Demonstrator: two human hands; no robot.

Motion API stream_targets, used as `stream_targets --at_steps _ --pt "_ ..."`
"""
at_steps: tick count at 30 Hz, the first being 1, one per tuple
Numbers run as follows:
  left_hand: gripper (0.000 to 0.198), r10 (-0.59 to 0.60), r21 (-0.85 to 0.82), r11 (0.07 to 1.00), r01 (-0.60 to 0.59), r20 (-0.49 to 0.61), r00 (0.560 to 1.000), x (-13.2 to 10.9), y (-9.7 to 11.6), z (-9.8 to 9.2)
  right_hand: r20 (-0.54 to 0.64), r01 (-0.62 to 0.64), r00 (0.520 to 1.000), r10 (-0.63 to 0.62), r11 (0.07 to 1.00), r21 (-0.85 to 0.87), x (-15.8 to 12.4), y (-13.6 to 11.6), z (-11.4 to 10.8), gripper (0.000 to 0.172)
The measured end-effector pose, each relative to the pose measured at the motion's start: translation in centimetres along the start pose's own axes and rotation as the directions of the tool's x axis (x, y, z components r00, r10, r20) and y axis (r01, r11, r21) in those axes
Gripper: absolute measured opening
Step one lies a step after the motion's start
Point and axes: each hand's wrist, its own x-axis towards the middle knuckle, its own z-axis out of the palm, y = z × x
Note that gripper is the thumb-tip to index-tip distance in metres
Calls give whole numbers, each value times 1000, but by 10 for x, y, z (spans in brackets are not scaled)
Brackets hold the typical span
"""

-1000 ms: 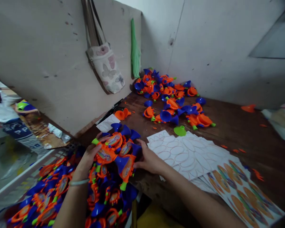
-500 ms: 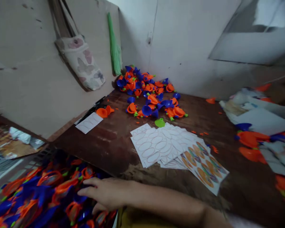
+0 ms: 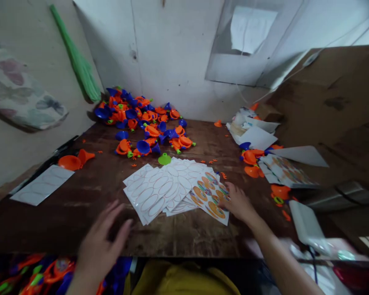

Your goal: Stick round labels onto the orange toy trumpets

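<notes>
while right hand (image 3: 240, 203) touches sticker sheet (image 3: 209, 201) edge, left hand (image 3: 100, 241) hovers

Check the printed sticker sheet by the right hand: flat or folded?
Flat: the sheet lies spread over the white sheets, with the right hand touching its edge.

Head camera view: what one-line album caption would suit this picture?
Right hand on a printed sticker sheet, left hand open above the wooden table, orange-and-blue plastic toy trumpets heaped behind.

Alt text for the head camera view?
At a dark wooden table, the left hand hovers while the right hand touches a printed sheet of orange circles, beside white sheets of oval outlines. Orange and blue plastic toy parts lie heaped behind.
</notes>
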Motion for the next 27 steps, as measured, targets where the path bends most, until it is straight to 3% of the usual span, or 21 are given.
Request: stream_targets --at_steps 2,5,7,9,14,17,21,23,24,26,27 --pt "70 77 224 966 -128 223 972 19 11 48 -3 6 1000 -6 1000 16 0 10 6 74" --pt "85 -31 498 835 -235 469 883 37 42 101 -50 26 998 -23 998 64 -1 14 16 73" --pt "78 -120 606 751 -264 517 847 46 65 122 -93 36 995 -26 993 108 -1 16 21 67" --pt "70 -155 649 712 -268 517 842 53 86 139 -141 35 990 -12 986 160 1 19 25 57" --pt "64 -148 640 724 -256 507 849 75 117 171 -237 61 971 22 939 338 11 39 14 27" --pt "59 -124 597 765 -243 506 854 89 124 169 -304 117 952 25 891 439 16 54 -13 21" --pt "57 -9 450 864 -224 461 887 103 130 139 -305 241 949 -83 814 529 19 47 -50 28" --pt "68 133 118 973 -197 413 901 106 136 124 -249 316 946 -208 766 561 20 27 -60 25" --pt "76 187 -101 982 -160 396 899 106 139 118 -214 354 935 -283 738 574 21 14 -63 23" --pt "86 223 -429 903 -13 442 869 105 146 111 -139 431 886 -442 675 599 23 -16 -63 16" --pt "85 216 -483 872 75 519 827 103 150 110 -111 465 852 -512 641 610 24 -30 -61 13"
